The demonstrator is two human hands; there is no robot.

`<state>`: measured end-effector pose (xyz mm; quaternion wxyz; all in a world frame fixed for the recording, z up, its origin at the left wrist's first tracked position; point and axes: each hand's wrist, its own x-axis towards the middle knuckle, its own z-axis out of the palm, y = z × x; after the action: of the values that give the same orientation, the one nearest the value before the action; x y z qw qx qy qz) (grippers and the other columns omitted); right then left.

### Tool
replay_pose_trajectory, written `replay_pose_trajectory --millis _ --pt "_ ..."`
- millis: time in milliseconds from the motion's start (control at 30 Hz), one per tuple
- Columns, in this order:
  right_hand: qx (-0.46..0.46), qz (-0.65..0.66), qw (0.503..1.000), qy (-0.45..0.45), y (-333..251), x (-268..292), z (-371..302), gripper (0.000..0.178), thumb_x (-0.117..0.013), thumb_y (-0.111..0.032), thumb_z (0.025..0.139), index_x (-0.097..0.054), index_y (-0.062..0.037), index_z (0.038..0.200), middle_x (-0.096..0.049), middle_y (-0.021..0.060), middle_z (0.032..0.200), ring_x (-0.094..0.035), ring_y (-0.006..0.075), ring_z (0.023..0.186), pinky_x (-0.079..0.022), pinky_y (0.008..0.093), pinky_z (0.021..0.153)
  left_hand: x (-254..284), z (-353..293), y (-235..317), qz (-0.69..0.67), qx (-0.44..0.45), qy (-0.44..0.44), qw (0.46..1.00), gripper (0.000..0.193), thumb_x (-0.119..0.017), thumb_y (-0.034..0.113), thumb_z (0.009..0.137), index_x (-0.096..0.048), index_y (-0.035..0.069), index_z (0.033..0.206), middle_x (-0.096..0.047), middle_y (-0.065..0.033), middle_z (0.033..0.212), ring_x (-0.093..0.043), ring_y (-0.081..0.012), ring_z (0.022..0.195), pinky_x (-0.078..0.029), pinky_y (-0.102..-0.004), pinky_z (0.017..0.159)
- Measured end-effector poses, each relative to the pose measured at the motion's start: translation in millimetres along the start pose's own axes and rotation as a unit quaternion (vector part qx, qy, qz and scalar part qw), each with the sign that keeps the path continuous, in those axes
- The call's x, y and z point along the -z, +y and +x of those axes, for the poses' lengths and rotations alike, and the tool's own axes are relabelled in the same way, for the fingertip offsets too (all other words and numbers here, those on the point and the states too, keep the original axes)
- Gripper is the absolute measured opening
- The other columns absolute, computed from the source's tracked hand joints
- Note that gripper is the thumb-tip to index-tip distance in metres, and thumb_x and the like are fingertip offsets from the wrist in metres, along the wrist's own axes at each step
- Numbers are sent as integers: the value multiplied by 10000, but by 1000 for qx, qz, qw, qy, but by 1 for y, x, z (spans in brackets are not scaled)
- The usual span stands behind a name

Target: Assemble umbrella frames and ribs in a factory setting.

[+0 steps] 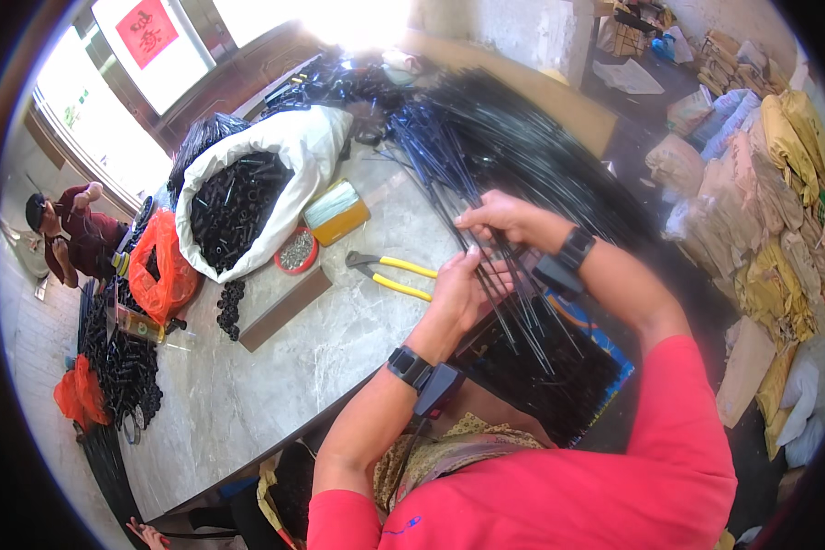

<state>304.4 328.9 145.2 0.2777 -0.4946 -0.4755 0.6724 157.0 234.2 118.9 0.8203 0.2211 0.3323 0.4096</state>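
A loose bunch of thin black rods (445,197) runs slantwise off the table's near right edge, its lower ends spread out. My right hand (509,220) pinches the rods with its fingers closed. Just below it, my left hand (467,289) is curled around the same bunch, its palm partly turned up. To the left of my left hand, pincers with yellow handles (396,277) lie on the grey table (312,367). More black rods (541,151) are heaped beyond my right hand. Below both hands, a dark mass of rods (559,385) shows beside a blue edge.
A white sack of short black tubes (307,137), a red tub of small metal parts (296,251), a yellow box (337,215) and an orange bag (159,266) stand leftward. A co-worker (73,225) is at far left; another person's hand (147,533) shows below. Sacks (742,202) fill the right.
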Motion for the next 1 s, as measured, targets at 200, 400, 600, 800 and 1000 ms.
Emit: replay_pose_trajectory --millis 200,400,600,800,1000 --pt "17 -46 999 17 0 -6 2 240 -830 -153 760 -621 -42 717 -578 32 577 -495 92 446 -370 247 401 6 4 -4 12 -18 -4 1000 228 -364 132 1051 -458 -15 1197 -647 -231 1077 -695 -365 938 -601 -453 796" --pt "22 -77 996 36 4 -3 7 229 -805 -160 766 -624 -29 714 -577 39 575 -497 106 444 -375 251 399 -2 1 -1 24 -15 19 999 234 -379 131 1043 -458 -22 1201 -652 -219 1068 -697 -366 927 -598 -472 822" --pt "27 -63 997 19 5 3 10 223 -757 -188 809 -629 -9 781 -592 47 605 -516 117 470 -398 270 418 5 3 -2 -1 -19 2 1000 218 -387 132 1036 -488 -19 1156 -657 -251 1080 -693 -390 961 -591 -478 847" --pt "31 -41 998 33 -11 14 -6 243 -749 -248 849 -662 -21 862 -626 59 719 -561 139 557 -422 288 468 -3 7 8 98 -13 19 995 195 -431 130 1021 -535 -34 1044 -677 -257 1008 -715 -371 834 -618 -442 725" --pt "22 -69 997 36 -18 28 -21 228 -762 -228 852 -678 -16 860 -638 48 721 -570 127 568 -455 273 479 -9 16 17 287 25 -26 957 258 -508 195 1021 -576 -50 974 -680 -174 745 -650 -213 507 -516 -264 422"
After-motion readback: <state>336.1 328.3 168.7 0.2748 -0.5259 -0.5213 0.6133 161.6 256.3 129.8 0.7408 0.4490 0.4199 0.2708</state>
